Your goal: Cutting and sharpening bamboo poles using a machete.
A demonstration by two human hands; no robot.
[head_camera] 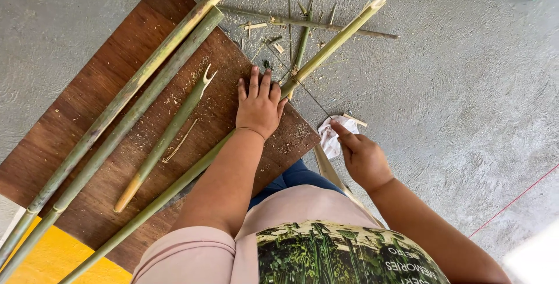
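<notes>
Left hand [258,107] lay flat, palm down, fingers spread and pointing far, pressing a long green bamboo pole [332,44] onto the brown board [87,115]. Nothing was gripped; the hand was open on top of the pole. That pole ran diagonally from the near left, under the hand, out past the board's right edge to a cut end far right over the concrete floor [466,86].

Right hand [362,157] was off the board, over the floor to the right, fingers curled and pinched on a thin blade-like tool; its end reached toward the pole near the left hand. Tool too thin to identify. A white rag [332,135] lay just beside that hand, touching the fingers.

Two more long poles [134,92] lay side by side across the board's left part. A shorter split piece [169,132] lay between them and the held pole. Sawdust covered the board; bamboo scraps [303,25] lay scattered on the far floor.
</notes>
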